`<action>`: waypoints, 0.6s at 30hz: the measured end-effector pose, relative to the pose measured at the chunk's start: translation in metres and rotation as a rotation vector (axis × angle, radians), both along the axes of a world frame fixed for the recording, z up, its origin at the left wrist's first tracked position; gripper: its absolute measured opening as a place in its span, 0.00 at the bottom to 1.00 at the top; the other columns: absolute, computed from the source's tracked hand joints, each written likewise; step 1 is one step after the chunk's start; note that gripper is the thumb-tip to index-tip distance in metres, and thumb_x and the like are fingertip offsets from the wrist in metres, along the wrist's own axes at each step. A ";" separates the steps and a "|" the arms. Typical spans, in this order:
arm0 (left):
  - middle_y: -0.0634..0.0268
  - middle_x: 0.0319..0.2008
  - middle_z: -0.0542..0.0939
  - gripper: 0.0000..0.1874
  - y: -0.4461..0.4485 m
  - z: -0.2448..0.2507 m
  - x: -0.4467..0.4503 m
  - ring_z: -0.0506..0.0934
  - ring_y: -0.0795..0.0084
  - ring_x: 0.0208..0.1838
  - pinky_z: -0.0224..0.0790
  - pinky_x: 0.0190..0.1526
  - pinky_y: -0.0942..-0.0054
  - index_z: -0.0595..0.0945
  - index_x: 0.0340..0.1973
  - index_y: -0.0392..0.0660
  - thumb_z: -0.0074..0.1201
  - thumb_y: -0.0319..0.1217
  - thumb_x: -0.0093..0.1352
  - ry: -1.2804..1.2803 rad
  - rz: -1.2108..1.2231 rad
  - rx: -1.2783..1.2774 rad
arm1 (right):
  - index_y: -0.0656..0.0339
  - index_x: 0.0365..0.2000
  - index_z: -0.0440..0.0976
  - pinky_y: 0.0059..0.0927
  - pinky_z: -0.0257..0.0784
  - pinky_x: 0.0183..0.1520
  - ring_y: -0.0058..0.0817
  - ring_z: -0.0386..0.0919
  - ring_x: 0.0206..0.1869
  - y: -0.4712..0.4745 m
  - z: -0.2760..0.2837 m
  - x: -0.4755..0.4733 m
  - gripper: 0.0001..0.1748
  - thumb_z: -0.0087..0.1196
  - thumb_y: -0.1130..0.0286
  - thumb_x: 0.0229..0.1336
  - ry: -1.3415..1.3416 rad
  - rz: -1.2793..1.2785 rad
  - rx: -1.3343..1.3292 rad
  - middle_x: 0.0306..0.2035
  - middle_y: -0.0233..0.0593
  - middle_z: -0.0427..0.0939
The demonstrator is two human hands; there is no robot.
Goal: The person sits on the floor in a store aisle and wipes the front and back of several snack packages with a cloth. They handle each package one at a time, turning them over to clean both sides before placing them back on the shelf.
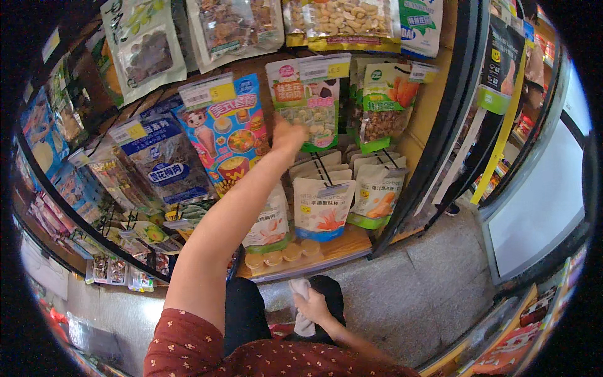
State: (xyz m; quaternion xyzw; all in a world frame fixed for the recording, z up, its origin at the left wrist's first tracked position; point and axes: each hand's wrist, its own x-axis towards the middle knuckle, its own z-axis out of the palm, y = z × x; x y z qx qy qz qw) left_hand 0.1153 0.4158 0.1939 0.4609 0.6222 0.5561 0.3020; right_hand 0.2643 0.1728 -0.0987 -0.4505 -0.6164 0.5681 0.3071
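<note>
My left hand (288,134) reaches up to the rack, at the left edge of a hanging pink-and-green snack pouch (325,118). Its fingers are partly hidden between that pouch and a blue-and-pink snack bag (235,136), so I cannot tell whether they grip. Down by my dark-trousered knee, my right hand (314,306) is closed around a crumpled whitish cloth (305,328). Below the reaching hand hang white pouches, one with a blue base (325,209) and another with a green base (375,195).
Large bags of cashews (348,19) and dried food hang higher up. Small round tubs (292,251) stand on the wooden bottom shelf (344,247). A black rack post (443,118) rises at the right, beside the grey floor (424,282). Another shelf (518,325) borders the lower right.
</note>
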 end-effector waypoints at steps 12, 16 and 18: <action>0.58 0.38 0.79 0.14 0.011 -0.018 0.002 0.74 0.71 0.40 0.64 0.42 0.72 0.78 0.40 0.32 0.54 0.28 0.61 -0.140 0.010 0.150 | 0.62 0.43 0.72 0.33 0.73 0.38 0.37 0.80 0.34 0.000 0.012 0.008 0.19 0.53 0.63 0.52 0.004 0.021 0.025 0.30 0.47 0.79; 0.58 0.39 0.79 0.14 0.005 -0.019 0.011 0.73 0.71 0.40 0.63 0.42 0.72 0.78 0.41 0.32 0.52 0.30 0.64 -0.198 0.100 0.167 | 0.63 0.43 0.72 0.34 0.72 0.37 0.37 0.80 0.34 -0.005 0.006 0.004 0.20 0.53 0.62 0.52 0.033 -0.039 0.063 0.29 0.47 0.79; 0.58 0.38 0.79 0.14 0.003 -0.018 0.011 0.72 0.70 0.39 0.63 0.42 0.71 0.77 0.40 0.32 0.50 0.30 0.64 -0.223 0.126 0.164 | 0.63 0.42 0.72 0.35 0.72 0.37 0.38 0.80 0.34 -0.006 0.015 0.007 0.20 0.54 0.61 0.52 -0.028 -0.016 0.036 0.29 0.47 0.79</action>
